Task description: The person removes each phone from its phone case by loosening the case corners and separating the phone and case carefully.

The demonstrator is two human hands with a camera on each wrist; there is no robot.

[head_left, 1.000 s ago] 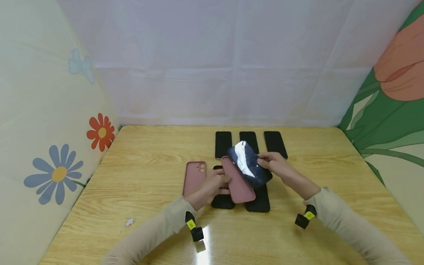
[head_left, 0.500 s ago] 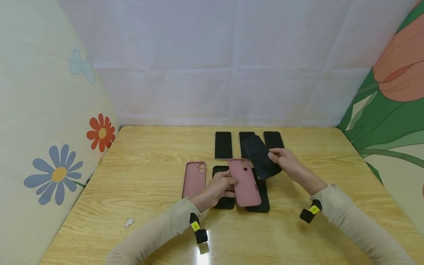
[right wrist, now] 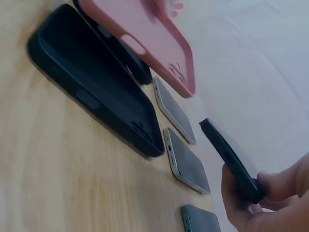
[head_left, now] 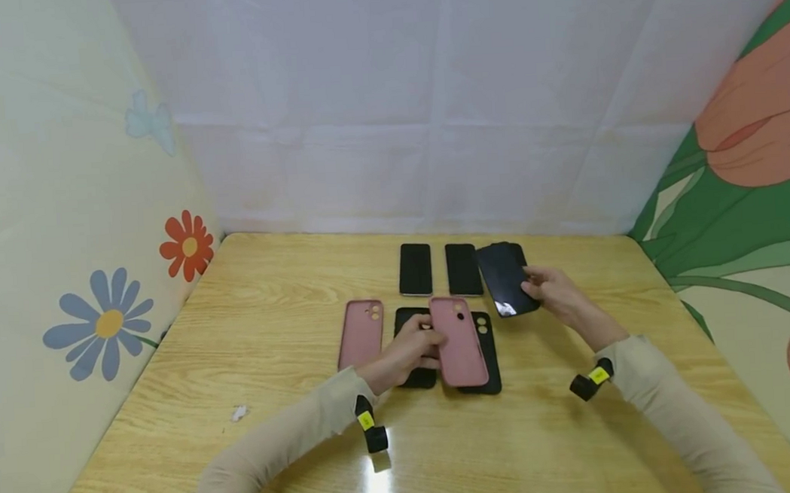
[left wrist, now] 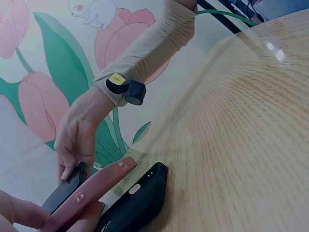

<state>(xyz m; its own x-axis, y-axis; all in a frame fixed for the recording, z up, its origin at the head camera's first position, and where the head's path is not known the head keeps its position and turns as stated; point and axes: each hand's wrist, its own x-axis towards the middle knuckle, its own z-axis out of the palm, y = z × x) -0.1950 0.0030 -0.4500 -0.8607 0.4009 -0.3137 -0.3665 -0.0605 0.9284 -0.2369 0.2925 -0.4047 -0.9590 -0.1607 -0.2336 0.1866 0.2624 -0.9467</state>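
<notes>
My left hand (head_left: 408,353) grips the side of a pink phone case (head_left: 458,341), held above a black phone case (head_left: 491,376) with its hollow side up. In my right hand (head_left: 562,296) is a dark phone (head_left: 503,277), pinched by its right edge and tilted above the table, apart from the pink case. From the right wrist, the phone (right wrist: 234,162) appears edge-on between thumb and fingers. The left wrist view has the pink case (left wrist: 94,188) between thumb and fingers, the black case (left wrist: 140,200) beside it.
A second pink case (head_left: 361,331) lies left of my left hand, which partly covers another black case (head_left: 416,377). Two phones lie farther back, the left phone (head_left: 414,269) and the middle phone (head_left: 463,269); a third phone (head_left: 519,254) is mostly hidden. A white scrap (head_left: 239,413) sits at left.
My right hand has carried the phone rightward, away from the pink case it overlapped. The pink case has shifted slightly right and turned straighter in my left hand.
</notes>
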